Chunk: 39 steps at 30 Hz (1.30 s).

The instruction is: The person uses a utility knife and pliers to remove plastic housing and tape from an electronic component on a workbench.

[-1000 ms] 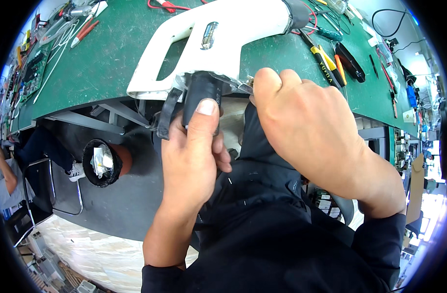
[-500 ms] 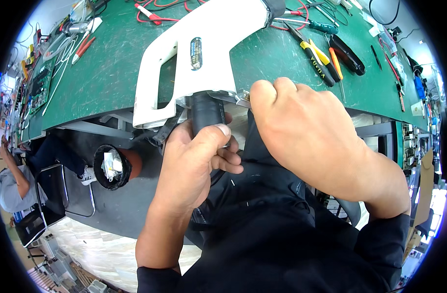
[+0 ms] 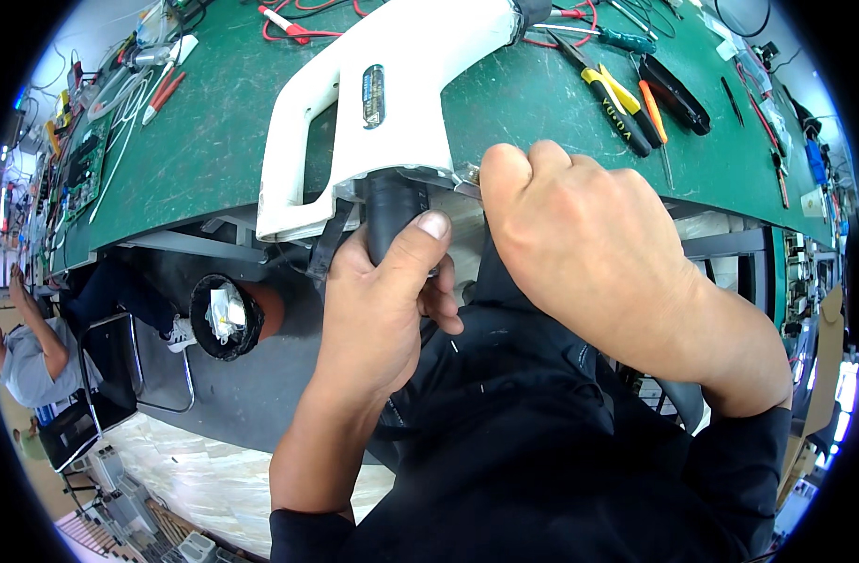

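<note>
The white handled housing (image 3: 392, 103) lay on the green bench mat (image 3: 195, 141) with its lower end overhanging the near edge, toward the person's lap; over the last second it had come closer and larger in the head view, and its handle loop had swung more upright, so the head had evidently leaned in over the work. The left hand (image 3: 383, 310) stayed wrapped around the black cylindrical stub (image 3: 392, 211) under the housing, thumb pressed up its front, fingers curled behind; that grip had barely altered between the earlier frames and this one. The right hand (image 3: 589, 253) was closed into a fist at the housing's lower right corner, just beside a thin clear or metallic edge (image 3: 453, 178); whether it pinched anything there I could not tell, for the knuckles hid the fingertips. It had slid slightly leftward against the housing; I judged the work at that joint was continuing, not finished. A black strap (image 3: 331, 244) hung from the housing's left side. Yellow-handled pliers (image 3: 617, 98) and an orange-handled tool (image 3: 650, 103) lay untouched toward the bench's far right; a lined bin (image 3: 225, 314) stood on the floor below the near edge.
</note>
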Each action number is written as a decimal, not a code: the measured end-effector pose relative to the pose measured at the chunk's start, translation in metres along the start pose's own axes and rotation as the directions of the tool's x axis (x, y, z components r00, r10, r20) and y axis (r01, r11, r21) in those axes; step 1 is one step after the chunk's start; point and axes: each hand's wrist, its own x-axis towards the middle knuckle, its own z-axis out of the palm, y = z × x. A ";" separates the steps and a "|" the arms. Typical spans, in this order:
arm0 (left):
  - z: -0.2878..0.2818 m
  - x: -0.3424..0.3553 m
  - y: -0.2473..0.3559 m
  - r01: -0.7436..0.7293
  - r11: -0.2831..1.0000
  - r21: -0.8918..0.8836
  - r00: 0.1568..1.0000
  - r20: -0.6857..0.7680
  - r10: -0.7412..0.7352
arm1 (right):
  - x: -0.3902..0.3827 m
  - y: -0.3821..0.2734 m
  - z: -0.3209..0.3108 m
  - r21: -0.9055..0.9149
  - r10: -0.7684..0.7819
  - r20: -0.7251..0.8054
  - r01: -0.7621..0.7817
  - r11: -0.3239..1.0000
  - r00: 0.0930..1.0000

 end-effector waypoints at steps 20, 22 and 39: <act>-0.002 0.001 0.003 0.002 0.998 0.055 1.000 0.001 -0.002 | -0.012 -0.004 0.028 0.213 0.096 -0.104 -0.072 0.974 0.990; -0.001 0.001 0.003 -0.001 0.998 0.065 1.000 0.001 0.001 | -0.013 -0.003 0.032 0.254 0.107 -0.124 -0.073 0.964 0.987; 0.000 -0.006 0.019 0.061 0.884 0.464 0.994 -0.104 -0.014 | -0.021 -0.019 0.041 0.350 0.230 -0.101 -0.182 0.919 0.968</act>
